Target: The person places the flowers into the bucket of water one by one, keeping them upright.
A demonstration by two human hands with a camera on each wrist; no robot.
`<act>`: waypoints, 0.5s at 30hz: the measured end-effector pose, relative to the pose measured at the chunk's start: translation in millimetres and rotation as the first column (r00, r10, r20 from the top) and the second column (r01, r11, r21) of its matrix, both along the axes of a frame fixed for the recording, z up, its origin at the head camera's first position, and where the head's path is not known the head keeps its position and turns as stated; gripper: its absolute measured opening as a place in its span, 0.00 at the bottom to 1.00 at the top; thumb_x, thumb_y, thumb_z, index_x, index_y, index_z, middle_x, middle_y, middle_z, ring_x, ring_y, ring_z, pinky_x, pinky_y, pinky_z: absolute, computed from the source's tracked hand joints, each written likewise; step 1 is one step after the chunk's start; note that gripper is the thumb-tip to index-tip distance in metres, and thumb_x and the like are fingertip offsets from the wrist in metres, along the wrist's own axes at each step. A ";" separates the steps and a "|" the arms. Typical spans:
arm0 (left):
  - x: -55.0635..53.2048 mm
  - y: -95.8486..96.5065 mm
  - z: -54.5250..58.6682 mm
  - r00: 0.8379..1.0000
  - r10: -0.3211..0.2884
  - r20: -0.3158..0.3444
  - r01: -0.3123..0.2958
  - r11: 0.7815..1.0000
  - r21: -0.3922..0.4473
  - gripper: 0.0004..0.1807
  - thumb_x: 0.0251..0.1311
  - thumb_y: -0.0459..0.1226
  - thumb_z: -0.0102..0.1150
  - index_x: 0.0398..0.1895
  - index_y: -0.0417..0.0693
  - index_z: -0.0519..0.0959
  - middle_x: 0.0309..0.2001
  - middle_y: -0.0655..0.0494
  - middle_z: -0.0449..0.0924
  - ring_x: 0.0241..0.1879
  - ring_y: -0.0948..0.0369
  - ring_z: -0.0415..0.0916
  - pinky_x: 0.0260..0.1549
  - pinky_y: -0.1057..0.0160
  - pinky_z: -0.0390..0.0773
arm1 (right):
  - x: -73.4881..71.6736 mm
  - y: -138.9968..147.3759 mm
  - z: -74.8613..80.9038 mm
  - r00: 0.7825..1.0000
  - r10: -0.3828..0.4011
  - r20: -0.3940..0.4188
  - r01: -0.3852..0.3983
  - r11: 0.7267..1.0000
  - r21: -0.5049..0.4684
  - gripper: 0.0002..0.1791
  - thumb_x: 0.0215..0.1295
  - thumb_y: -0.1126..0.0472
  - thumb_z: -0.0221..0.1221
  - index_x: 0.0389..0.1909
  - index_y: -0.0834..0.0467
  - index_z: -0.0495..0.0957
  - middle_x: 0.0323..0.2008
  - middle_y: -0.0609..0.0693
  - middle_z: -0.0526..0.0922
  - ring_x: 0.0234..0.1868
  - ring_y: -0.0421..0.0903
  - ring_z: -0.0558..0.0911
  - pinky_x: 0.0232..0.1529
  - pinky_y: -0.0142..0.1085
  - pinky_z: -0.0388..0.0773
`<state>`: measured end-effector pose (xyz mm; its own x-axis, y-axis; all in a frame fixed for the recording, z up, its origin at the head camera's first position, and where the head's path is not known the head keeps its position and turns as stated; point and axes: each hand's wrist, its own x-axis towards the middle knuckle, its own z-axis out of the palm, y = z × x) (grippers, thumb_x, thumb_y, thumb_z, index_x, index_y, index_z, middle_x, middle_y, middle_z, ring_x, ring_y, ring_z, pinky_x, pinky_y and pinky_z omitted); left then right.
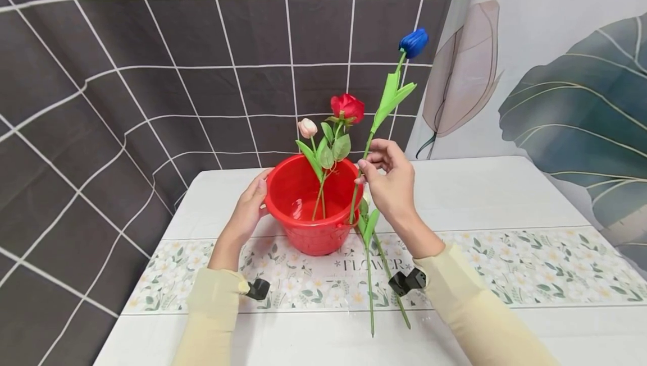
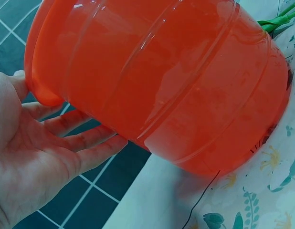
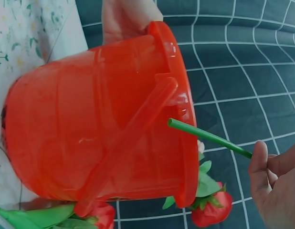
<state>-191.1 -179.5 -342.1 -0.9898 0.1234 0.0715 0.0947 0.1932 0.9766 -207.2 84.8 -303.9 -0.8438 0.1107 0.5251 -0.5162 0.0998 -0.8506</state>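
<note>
My left hand (image 1: 249, 203) rests against the left side of a red plastic bucket (image 1: 315, 237), thumb at the rim. In the left wrist view its fingers (image 2: 85, 138) lie fairly straight along the wall. Between thumb and fingertips, my right hand (image 1: 391, 178) pinches the green stem of a blue artificial tulip (image 1: 414, 43), bloom up. The stem's lower end (image 3: 178, 125) shows outside the bucket, in front of its wall, in the right wrist view. Inside the bucket stand a red rose (image 1: 347, 108) and a pale pink tulip (image 1: 307, 128), leaning on its back right.
More flower stems (image 1: 369, 282) lie on the table right of the bucket, their blooms partly hidden; one red bloom (image 3: 103, 214) appears in the right wrist view. The bucket's handle (image 3: 133, 138) hangs down. A flower-print runner (image 1: 505, 276) crosses the white table. Dark gridded cloth (image 1: 192, 35) hangs behind.
</note>
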 end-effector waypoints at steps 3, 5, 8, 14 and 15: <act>-0.2 0.2 0.0 1.000 -0.004 0.004 0.004 1.000 0.005 0.27 0.76 0.44 0.34 0.75 0.47 0.53 0.71 0.45 0.59 0.67 0.47 0.61 0.59 0.44 0.69 | 0.2 -1.0 3.9 1.000 -0.001 -0.018 0.001 1.000 -0.002 0.19 0.58 0.77 0.61 0.51 0.68 0.73 0.30 0.63 0.78 0.25 0.43 0.78 0.25 0.34 0.82; -0.2 0.2 0.4 1.000 -0.004 0.009 0.004 1.000 0.010 0.27 0.76 0.44 0.34 0.75 0.48 0.53 0.71 0.45 0.59 0.67 0.47 0.61 0.59 0.44 0.69 | 0.4 -1.4 6.1 1.000 -0.001 -0.026 0.001 1.000 -0.007 0.18 0.58 0.77 0.61 0.50 0.68 0.73 0.30 0.63 0.78 0.24 0.43 0.79 0.25 0.34 0.82; -0.1 0.1 1.1 1.000 -0.001 0.012 0.001 1.000 0.014 0.27 0.76 0.44 0.34 0.75 0.48 0.53 0.70 0.46 0.60 0.67 0.47 0.62 0.59 0.44 0.69 | 0.2 -2.2 9.3 0.999 -0.002 -0.046 0.001 1.000 -0.009 0.18 0.58 0.77 0.61 0.50 0.68 0.73 0.30 0.61 0.78 0.25 0.43 0.79 0.25 0.34 0.82; 0.1 -0.2 0.4 1.000 -0.001 0.010 0.001 1.000 0.005 0.27 0.76 0.44 0.33 0.75 0.48 0.53 0.70 0.45 0.59 0.67 0.47 0.61 0.59 0.43 0.69 | -0.2 -5.0 14.6 0.993 0.008 -0.115 -0.012 0.999 -0.031 0.18 0.57 0.79 0.61 0.49 0.70 0.72 0.29 0.61 0.77 0.26 0.46 0.80 0.25 0.35 0.82; -0.4 -0.7 -0.4 1.000 -0.001 0.011 0.001 1.000 0.007 0.27 0.76 0.44 0.33 0.75 0.48 0.53 0.70 0.45 0.59 0.67 0.47 0.61 0.59 0.43 0.69 | -0.1 -5.5 15.3 0.992 0.009 -0.122 -0.014 0.999 -0.036 0.18 0.57 0.79 0.60 0.49 0.70 0.72 0.29 0.61 0.77 0.26 0.47 0.80 0.25 0.36 0.82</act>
